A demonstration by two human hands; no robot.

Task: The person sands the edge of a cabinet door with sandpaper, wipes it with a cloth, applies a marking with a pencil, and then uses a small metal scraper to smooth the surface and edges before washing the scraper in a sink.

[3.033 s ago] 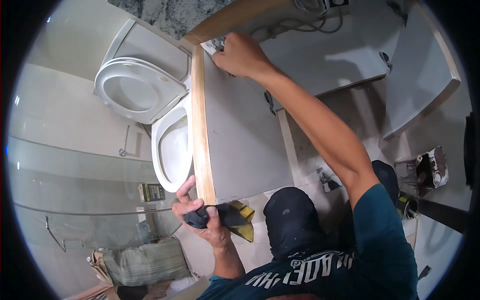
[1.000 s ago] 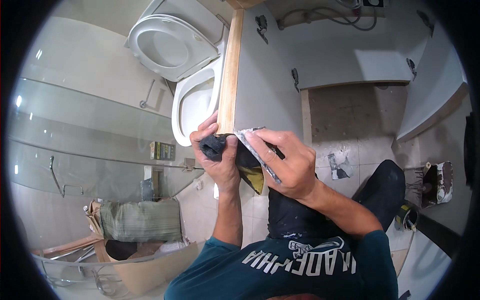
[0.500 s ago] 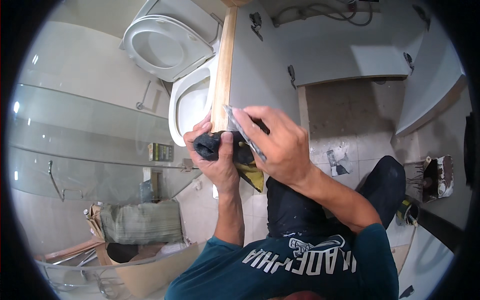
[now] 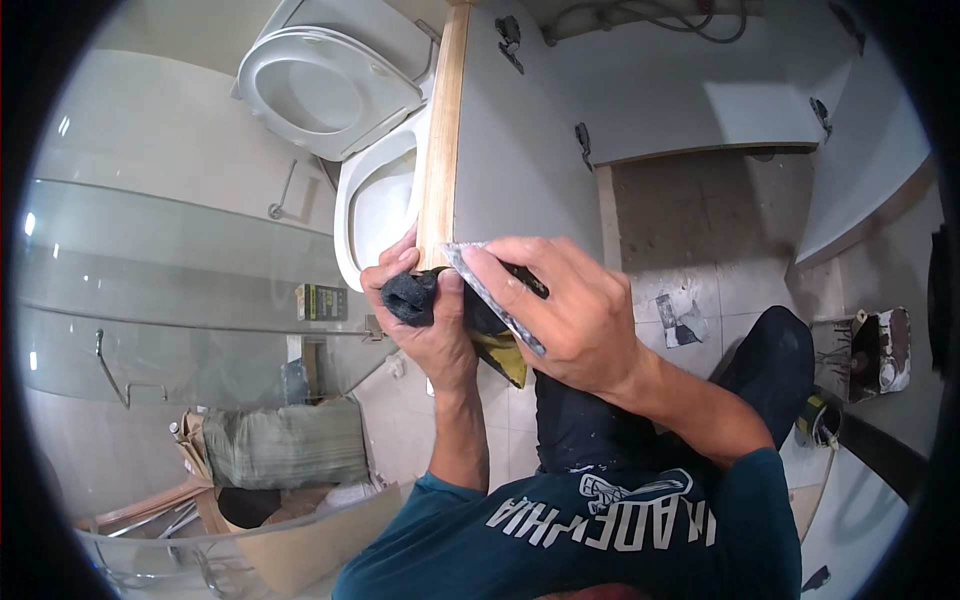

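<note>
My left hand (image 4: 430, 345) is closed on a rolled black cloth (image 4: 405, 300), thumb on top and fingers around the left side. It sits at the near end of a light wood edge strip (image 4: 440, 160) on a grey cabinet panel (image 4: 520, 150). A yellow and black flap (image 4: 505, 358) hangs beneath the cloth. In my right hand (image 4: 580, 320) is a flat, grey-smeared scraper (image 4: 500, 302), pinched between thumb and fingers. Its far tip lies against the right side of the wood strip, just beyond the cloth. My right fingertips are partly hidden behind it.
A toilet (image 4: 345, 225) with its lid raised stands left of the wood strip. Glass panels (image 4: 180, 280) fill the left side, with a wrapped bundle (image 4: 285, 445) below. An open cabinet door (image 4: 865, 190) is at right, a paint-smeared container (image 4: 880, 350) and a tin (image 4: 818, 420) nearby.
My right hand and the scraper have come nearer to me along the wood strip, with the tip now closer to the cloth. My left hand keeps its hold, shifted very slightly.
</note>
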